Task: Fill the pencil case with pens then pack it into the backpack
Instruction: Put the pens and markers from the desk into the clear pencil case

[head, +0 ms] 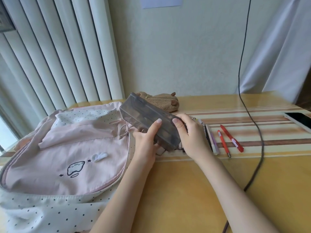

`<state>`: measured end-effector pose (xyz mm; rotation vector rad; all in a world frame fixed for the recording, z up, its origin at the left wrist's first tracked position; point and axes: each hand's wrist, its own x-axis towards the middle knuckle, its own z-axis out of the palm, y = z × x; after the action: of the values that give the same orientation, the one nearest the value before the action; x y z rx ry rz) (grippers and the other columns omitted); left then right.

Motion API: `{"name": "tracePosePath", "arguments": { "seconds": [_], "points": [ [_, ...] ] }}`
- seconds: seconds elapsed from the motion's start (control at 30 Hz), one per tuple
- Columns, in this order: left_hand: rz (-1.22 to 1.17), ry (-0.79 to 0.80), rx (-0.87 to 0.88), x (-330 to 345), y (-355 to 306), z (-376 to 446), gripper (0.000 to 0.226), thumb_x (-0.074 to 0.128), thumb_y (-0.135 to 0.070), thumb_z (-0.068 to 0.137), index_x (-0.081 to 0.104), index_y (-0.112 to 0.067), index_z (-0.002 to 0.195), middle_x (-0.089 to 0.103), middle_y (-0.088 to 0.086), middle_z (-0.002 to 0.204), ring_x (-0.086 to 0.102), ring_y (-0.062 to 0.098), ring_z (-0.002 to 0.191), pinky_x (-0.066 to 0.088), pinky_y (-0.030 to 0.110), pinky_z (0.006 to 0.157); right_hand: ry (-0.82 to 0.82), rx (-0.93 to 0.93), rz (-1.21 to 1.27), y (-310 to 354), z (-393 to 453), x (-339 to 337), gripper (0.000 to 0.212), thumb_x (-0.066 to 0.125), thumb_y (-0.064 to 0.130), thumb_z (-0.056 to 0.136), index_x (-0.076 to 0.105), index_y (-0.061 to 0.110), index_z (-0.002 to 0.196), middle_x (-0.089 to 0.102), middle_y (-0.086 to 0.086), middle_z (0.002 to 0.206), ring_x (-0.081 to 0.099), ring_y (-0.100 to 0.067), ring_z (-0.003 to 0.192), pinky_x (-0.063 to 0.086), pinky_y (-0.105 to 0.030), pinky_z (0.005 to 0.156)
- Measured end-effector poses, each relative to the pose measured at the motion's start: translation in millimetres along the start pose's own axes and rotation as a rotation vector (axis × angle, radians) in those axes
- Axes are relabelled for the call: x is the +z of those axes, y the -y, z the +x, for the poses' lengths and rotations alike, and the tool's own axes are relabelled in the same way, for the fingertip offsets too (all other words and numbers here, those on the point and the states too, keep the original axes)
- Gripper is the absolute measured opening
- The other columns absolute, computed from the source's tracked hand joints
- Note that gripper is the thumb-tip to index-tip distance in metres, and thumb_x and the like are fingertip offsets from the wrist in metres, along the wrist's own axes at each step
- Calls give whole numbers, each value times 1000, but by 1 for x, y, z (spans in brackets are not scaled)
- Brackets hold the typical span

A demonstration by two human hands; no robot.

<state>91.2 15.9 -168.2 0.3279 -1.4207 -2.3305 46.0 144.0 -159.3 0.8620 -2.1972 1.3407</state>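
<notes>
A smoky grey translucent pencil case [144, 116] is lifted off the table, tilted, between both hands. My left hand [146, 143] grips its near left side with the thumb on top. My right hand [191, 135] holds its near right end. A pink backpack [67, 153] with white dotted lining lies flat at the left, just beside the case. Two red pens [231, 140] and a pale pen [212, 140] lie on the table right of my right hand. Whether the case holds pens I cannot tell.
A brown plush pouch [164, 101] sits behind the case by the wall. A phone [298, 121] lies at the far right. A black cable [252, 125] runs down the wall and across the table. White radiator columns [67, 56] stand behind the backpack.
</notes>
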Motion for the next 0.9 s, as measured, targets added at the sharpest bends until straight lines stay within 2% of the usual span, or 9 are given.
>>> {"name": "tracePosePath", "arguments": {
  "seconds": [0.17, 0.27, 0.4, 0.53, 0.6, 0.7, 0.8, 0.87, 0.9],
  "points": [
    [100, -4, 98, 3, -1, -6, 85, 83, -28, 62, 35, -6, 128, 62, 16, 121, 68, 21, 104, 58, 40, 83, 3, -1, -21, 8, -2, 2, 32, 42, 33, 92, 61, 16, 112, 67, 1, 106, 60, -16, 99, 47, -33, 85],
    [346, -36, 298, 9, 3, -13, 69, 84, -18, 65, 30, -22, 109, 55, 6, 113, 63, -3, 95, 53, 18, 80, -59, -107, -148, 24, 6, 5, 37, 42, 34, 91, 57, 19, 122, 68, 0, 115, 61, -19, 102, 45, -44, 93],
    [475, 10, 360, 11, 9, -14, 80, 83, -30, 53, 28, -25, 110, 52, 10, 123, 60, 15, 111, 53, 32, 92, -129, -149, -40, 45, 16, 9, 43, 39, 46, 94, 56, 14, 115, 70, -5, 90, 65, -23, 79, 50, -33, 63],
    [474, 89, 296, 15, 7, -17, 72, 77, -25, 58, 27, -15, 109, 54, 12, 115, 57, 7, 91, 49, 13, 69, -263, -124, -141, 40, 20, 7, 34, 40, 36, 96, 57, 7, 93, 54, 0, 63, 47, -22, 54, 30, -15, 45],
    [442, 111, 286, 16, 5, -19, 66, 75, -23, 59, 29, -17, 106, 53, 8, 113, 57, 3, 88, 48, 9, 68, -253, -111, -135, 39, 21, 9, 32, 40, 35, 97, 57, 8, 90, 48, 4, 62, 39, -16, 52, 31, -18, 46],
    [356, 155, 242, 10, 1, -19, 66, 82, -7, 62, 32, -25, 100, 57, 7, 120, 66, 4, 94, 55, 18, 78, -289, -26, -57, 34, 28, 4, 29, 37, 30, 101, 55, 13, 85, 45, 6, 59, 39, -7, 49, 29, -14, 45],
    [335, 202, 201, 6, 1, -25, 63, 79, 2, 70, 35, -23, 107, 57, 10, 123, 66, 4, 96, 55, 16, 71, -287, 15, 48, 23, 32, -11, 28, 36, 30, 101, 51, 16, 82, 50, 8, 61, 47, -1, 56, 32, -15, 50],
    [220, 211, 180, 6, -2, -21, 74, 82, -2, 64, 35, -14, 119, 55, 16, 126, 65, 19, 105, 57, 23, 75, -205, 33, 77, 15, 27, -17, 26, 37, 36, 100, 57, 19, 101, 65, 5, 83, 54, 0, 70, 41, -23, 61],
    [140, 226, 163, 6, -6, -19, 79, 81, -4, 60, 35, -10, 124, 54, 23, 127, 63, 30, 109, 58, 36, 82, -159, 59, 81, 10, 23, -19, 28, 39, 38, 100, 54, 22, 117, 65, 8, 103, 56, -1, 83, 44, -23, 69]
  ]
}}
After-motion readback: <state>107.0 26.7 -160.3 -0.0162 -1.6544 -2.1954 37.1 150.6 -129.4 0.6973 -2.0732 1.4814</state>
